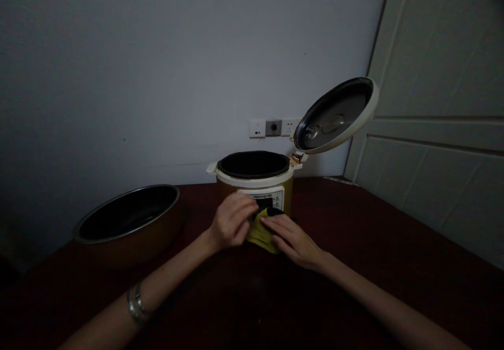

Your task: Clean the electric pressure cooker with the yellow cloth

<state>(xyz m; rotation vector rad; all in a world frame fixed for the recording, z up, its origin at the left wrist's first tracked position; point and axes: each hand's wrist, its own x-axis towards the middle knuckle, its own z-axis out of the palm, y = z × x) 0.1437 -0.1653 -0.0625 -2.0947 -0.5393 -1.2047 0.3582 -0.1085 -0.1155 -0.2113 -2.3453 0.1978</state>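
Observation:
An electric pressure cooker (255,183) in gold and white stands against the wall, its lid (336,119) swung up to the right. In front of its control panel (271,198) is a yellow-green cloth (261,236) with a dark patch at the top. My left hand (233,221) is closed, fingers curled at the cloth's left edge. From the right, my right hand (294,239) holds the cloth, its fingers pressed over it. Both hands partly cover the panel.
A wide pot (129,250) with a brown outside and dark inside stands on the dark red table (346,255) at the left. Wall sockets (273,128) are behind the cooker. A pale panelled door (437,129) borders the right side.

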